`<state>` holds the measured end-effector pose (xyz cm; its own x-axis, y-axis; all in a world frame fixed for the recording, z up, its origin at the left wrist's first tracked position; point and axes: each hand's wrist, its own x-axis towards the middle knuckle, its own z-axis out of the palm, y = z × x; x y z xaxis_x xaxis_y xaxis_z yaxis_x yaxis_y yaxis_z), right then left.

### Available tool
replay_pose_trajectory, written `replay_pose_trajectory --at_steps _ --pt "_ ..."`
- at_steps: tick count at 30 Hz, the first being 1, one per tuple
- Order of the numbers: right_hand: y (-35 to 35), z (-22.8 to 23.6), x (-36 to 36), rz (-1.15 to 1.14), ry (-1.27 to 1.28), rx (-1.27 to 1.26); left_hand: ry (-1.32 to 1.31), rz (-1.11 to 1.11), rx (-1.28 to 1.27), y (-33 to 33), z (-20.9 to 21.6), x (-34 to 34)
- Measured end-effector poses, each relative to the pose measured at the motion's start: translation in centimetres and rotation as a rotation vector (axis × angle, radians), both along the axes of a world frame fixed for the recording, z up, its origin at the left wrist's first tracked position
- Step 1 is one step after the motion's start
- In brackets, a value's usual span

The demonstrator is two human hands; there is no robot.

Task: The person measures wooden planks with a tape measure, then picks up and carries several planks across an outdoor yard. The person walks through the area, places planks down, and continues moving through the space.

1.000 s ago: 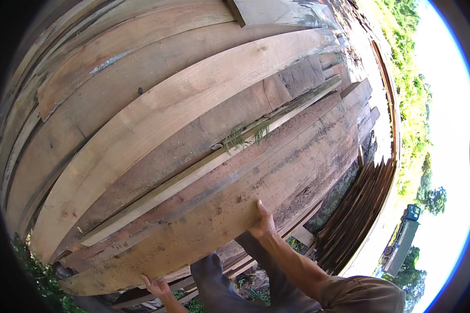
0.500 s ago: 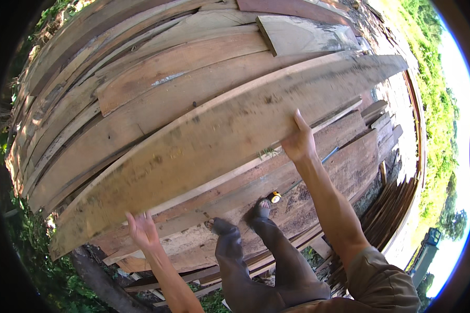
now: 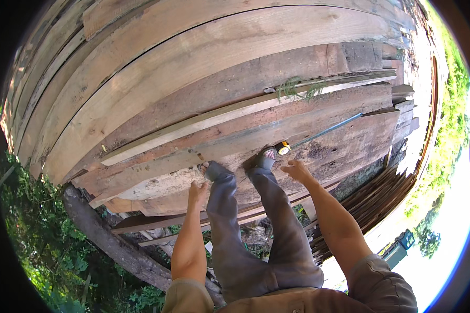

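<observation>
My left hand (image 3: 197, 194) hangs beside my left knee, holding nothing, its fingers loosely apart. Nearby, my right hand (image 3: 296, 171) is also free of any load, with fingers partly spread above the lower boards. Just beyond it, a yellow-and-black tape measure (image 3: 283, 148) rests against my right foot, its blue-grey blade (image 3: 329, 130) drawn out to the right along a board. A long pale plank (image 3: 219, 39) lies flat across the stack, away from both hands. Between it and my feet runs a narrow wooden strip (image 3: 230, 116).
My feet stand on reddish-brown boards (image 3: 344, 128). A fern sprig (image 3: 292, 88) lies on the strip. At the lower left, a log (image 3: 102, 232) passes beside green plants (image 3: 42, 235). Thin wood strips (image 3: 397, 203) are piled to the right, with a vehicle (image 3: 397, 250) beyond.
The long board that both hands held up is out of my grip, and a long plank now lies flat on the stack. Both hands have drawn back toward my legs.
</observation>
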<state>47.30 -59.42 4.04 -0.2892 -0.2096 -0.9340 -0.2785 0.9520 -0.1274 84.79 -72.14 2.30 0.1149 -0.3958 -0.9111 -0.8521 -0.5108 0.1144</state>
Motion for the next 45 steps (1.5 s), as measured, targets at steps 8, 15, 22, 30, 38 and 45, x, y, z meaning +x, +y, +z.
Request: replay_pose_trajectory --at_steps 8,15,22,30,38,45 --pt "-1.7 -6.1 0.4 -0.210 -0.166 -0.175 0.094 0.996 -0.062 -6.2 -8.7 2.7" --pt "-7.9 -10.7 -2.8 -0.427 -0.124 -0.297 0.211 1.541 -0.203 -16.2 -14.2 -2.7" --pt "-7.1 -11.3 -2.0 -0.714 -0.152 -0.346 0.442 1.418 -0.369 -13.5 -17.0 -1.3" --pt "-5.5 -13.7 -5.1 -1.486 0.037 -0.395 0.429 1.434 -0.419 3.4 -3.9 0.5" --pt "-0.7 -0.3 2.2 -1.536 0.044 -0.290 0.461 1.448 -0.367 10.3 8.2 7.7" --pt "-13.2 18.5 1.4 -1.411 -0.327 -0.593 0.370 0.466 -0.820 -1.6 17.2 10.0"
